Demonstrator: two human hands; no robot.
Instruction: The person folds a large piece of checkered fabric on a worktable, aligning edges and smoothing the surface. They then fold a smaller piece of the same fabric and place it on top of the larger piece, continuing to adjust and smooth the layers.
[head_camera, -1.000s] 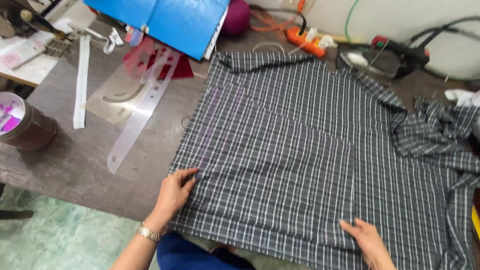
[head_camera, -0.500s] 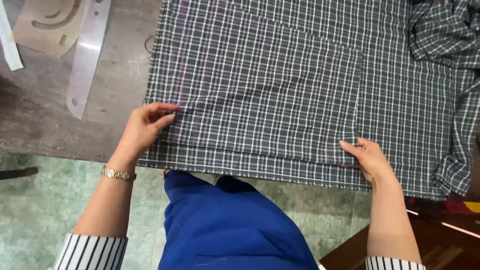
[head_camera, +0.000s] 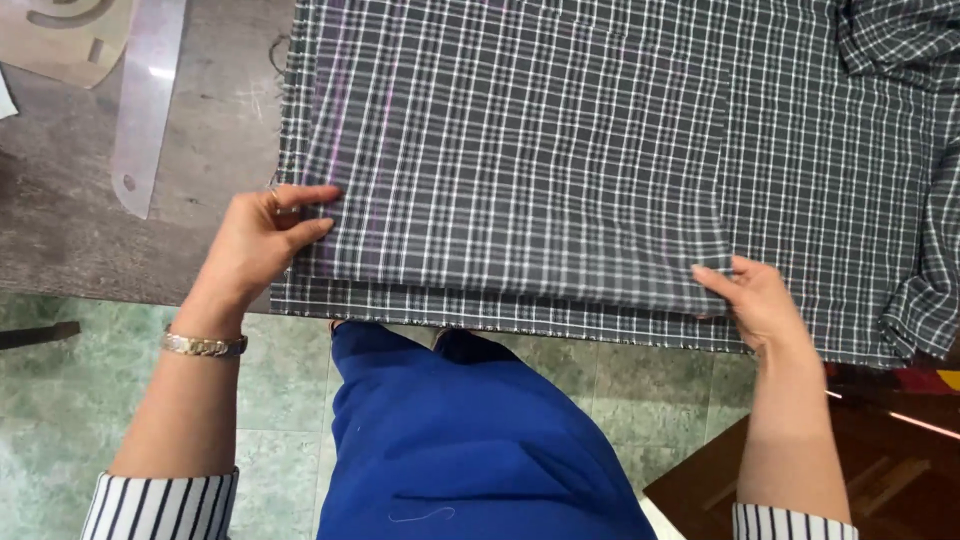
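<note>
Handling this checked grey fabric (head_camera: 560, 170) calls for care, we judge: it looks light, thin and limp, likely to slide over itself and to pull out of line if tugged at one corner only. It lies spread flat on the worktop (head_camera: 90, 240), its near raw edge hanging just past the worktop's front edge, with an upper layer folded over a lower one so that a strip of the lower layer shows along the front. The best hold, in our view, is at the two near corners of that upper layer, both at once.

Our left hand (head_camera: 255, 245) rests at the left near corner, fingers loosely curled, thumb and forefinger nipping the edge of the upper layer. Our right hand (head_camera: 760, 300) sits at the right near corner, fingers bent and nearly closed on the fold's edge; whether it truly grips or only presses we cannot tell. A clear plastic ruler (head_camera: 145, 100) lies well apart to the left.
</note>
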